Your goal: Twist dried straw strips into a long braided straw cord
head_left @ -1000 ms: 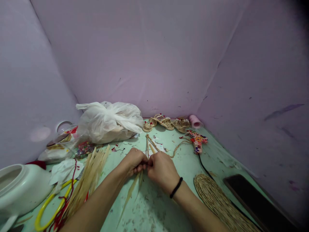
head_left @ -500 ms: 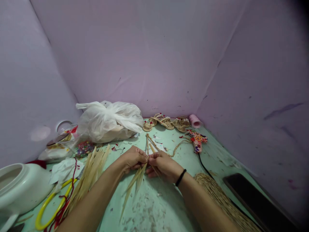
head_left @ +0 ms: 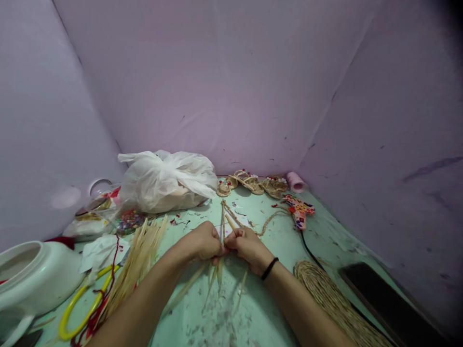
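My left hand (head_left: 203,241) and my right hand (head_left: 247,244) meet at the middle of a pale green table (head_left: 267,308), both closed on a small bunch of straw strips (head_left: 217,277). The strips' loose ends fan out toward me below the hands. A braided straw cord (head_left: 231,218) runs away from the hands toward the back wall. My right wrist wears a black band (head_left: 270,268).
A pile of straw strips (head_left: 139,262) and yellow-handled scissors (head_left: 77,308) lie at the left, beside a white pot (head_left: 32,279). A white plastic bag (head_left: 168,180), small woven sandals (head_left: 253,183), a pink spool (head_left: 295,182), a patterned glue gun (head_left: 299,212), a woven mat (head_left: 325,299) and a dark slab (head_left: 390,303) surround the hands.
My right hand turned and closed back against the left. The straw ends have spread apart into a wider fan below the hands. The view shifted slightly.
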Tool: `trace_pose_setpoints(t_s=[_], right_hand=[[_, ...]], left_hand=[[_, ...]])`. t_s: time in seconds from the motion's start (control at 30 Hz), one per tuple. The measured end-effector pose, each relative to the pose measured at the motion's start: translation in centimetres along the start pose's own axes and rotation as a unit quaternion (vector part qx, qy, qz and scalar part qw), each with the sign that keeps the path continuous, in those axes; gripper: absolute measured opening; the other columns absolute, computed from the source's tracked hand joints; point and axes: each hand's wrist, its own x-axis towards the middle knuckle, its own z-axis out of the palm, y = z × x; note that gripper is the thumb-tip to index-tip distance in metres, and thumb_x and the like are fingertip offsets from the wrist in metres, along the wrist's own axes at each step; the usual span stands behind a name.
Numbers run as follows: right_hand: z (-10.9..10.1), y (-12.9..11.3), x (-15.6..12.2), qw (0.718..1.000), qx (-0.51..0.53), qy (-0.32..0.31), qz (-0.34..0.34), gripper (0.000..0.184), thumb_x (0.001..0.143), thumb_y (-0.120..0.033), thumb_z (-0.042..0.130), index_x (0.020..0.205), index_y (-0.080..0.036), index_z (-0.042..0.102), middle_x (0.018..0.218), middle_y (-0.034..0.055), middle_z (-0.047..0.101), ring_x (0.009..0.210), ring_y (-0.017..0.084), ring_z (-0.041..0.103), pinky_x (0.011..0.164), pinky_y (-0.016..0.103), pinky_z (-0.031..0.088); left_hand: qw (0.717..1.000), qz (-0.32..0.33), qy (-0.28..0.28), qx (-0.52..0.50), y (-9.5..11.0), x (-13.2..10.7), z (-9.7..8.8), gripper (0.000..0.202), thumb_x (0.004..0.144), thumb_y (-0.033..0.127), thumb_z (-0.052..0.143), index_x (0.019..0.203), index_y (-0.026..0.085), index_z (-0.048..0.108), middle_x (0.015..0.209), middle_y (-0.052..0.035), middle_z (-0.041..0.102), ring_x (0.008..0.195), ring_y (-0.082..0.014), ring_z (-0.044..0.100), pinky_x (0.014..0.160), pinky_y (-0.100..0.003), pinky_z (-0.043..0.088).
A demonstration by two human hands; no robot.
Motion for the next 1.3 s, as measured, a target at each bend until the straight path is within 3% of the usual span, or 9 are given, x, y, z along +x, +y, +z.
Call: trace_pose_setpoints(t_s=[0.23,0.33,0.43,0.57,0.67,0.83,0.97,1.13,1.3], right_hand=[[0.1,-0.2,-0.1,0.998,0.049,-0.02,0.024,0.011,0.048,-0.005,0.042,0.041,-0.014,0.043,0.032,-0.0064,0.033,0.032,0.003,0.025,0.036,0.02,0.013],[-0.4,-0.1,0.0,0.998,0.041,-0.044,0.018,0.01,0.052,-0.008,0.046,0.043,-0.014,0.047,0.031,-0.0069,0.032,0.031,0.003,0.023,0.036,0.021,0.011],[-1.0,-0.1,0.0,0.994,0.052,-0.088,0.033,0.011,0.058,-0.015,0.048,0.047,-0.014,0.05,0.029,-0.0084,0.027,0.029,0.003,0.017,0.035,0.021,0.007],[-1.4,-0.1,-0.1,0.987,0.089,-0.13,0.034,0.008,0.058,-0.018,0.051,0.051,-0.013,0.051,0.033,-0.0075,0.036,0.029,0.002,0.019,0.034,0.02,0.007],[-1.5,0.2,0.2,0.988,0.087,-0.126,0.032,0.003,0.055,-0.015,0.053,0.057,-0.014,0.052,0.043,-0.0048,0.049,0.031,0.002,0.026,0.034,0.018,0.011],[-1.3,1.0,0.9,0.992,-0.099,-0.049,-0.058,0.008,0.052,-0.009,0.05,0.057,-0.014,0.055,0.052,0.0002,0.058,0.046,0.008,0.046,0.044,0.018,0.03],[-1.3,0.0,-0.3,0.941,-0.317,0.049,-0.105,0.011,0.054,-0.012,0.052,0.055,-0.014,0.062,0.054,0.0041,0.061,0.05,0.011,0.048,0.046,0.021,0.03],[-0.5,-1.6,-2.5,0.903,-0.407,0.049,-0.131,0.014,0.056,-0.014,0.052,0.055,-0.014,0.066,0.052,0.0061,0.062,0.047,0.011,0.048,0.044,0.021,0.026],[-0.6,-1.6,-2.5,0.911,-0.38,0.004,-0.163,0.014,0.058,-0.016,0.052,0.056,-0.014,0.066,0.051,0.0035,0.061,0.046,0.009,0.046,0.044,0.02,0.026]], left_hand=[[0.975,0.014,0.146,0.169,1.3,-1.0,2.3,0.012,0.055,0.018,0.052,0.061,0.014,0.061,0.058,-0.0072,0.059,0.054,-0.0159,0.052,0.045,-0.022,0.028],[0.99,0.001,0.099,0.095,1.0,-0.9,0.6,0.019,0.062,0.029,0.051,0.052,0.014,0.057,0.045,-0.005,0.053,0.043,-0.0135,0.049,0.042,-0.022,0.03],[0.99,-0.03,0.113,-0.074,0.5,-0.2,-0.8,0.018,0.065,0.026,0.047,0.06,0.013,0.058,0.04,-0.0004,0.049,0.033,-0.0096,0.041,0.036,-0.02,0.027],[0.962,-0.034,-0.011,-0.271,0.2,0.9,-0.1,0.01,0.061,0.015,0.048,0.057,0.01,0.056,0.042,0.0003,0.05,0.032,-0.0058,0.039,0.033,-0.017,0.027],[0.948,-0.042,-0.053,-0.31,0.0,1.4,0.8,0.009,0.058,0.013,0.049,0.054,0.008,0.056,0.043,-0.0013,0.051,0.034,-0.0066,0.043,0.033,-0.017,0.03],[0.971,-0.071,0.058,-0.222,-0.1,1.5,1.6,0.013,0.053,0.009,0.048,0.04,0.012,0.047,0.029,0.0025,0.037,0.024,-0.006,0.029,0.028,-0.019,0.018],[0.964,-0.052,0.117,-0.234,0.2,1.2,2.7,0.019,0.053,0.008,0.046,0.036,0.015,0.039,0.025,0.0043,0.03,0.023,-0.0051,0.023,0.03,-0.02,0.014],[0.948,-0.06,0.132,-0.284,-0.2,1.2,3.2,0.018,0.052,0.01,0.045,0.036,0.015,0.038,0.027,0.0038,0.031,0.024,-0.005,0.024,0.03,-0.02,0.013],[0.94,-0.01,0.073,-0.332,-1.4,1.3,2.3,0.009,0.05,0.015,0.048,0.041,0.013,0.046,0.033,0.0028,0.039,0.026,-0.0048,0.028,0.028,-0.019,0.012]])
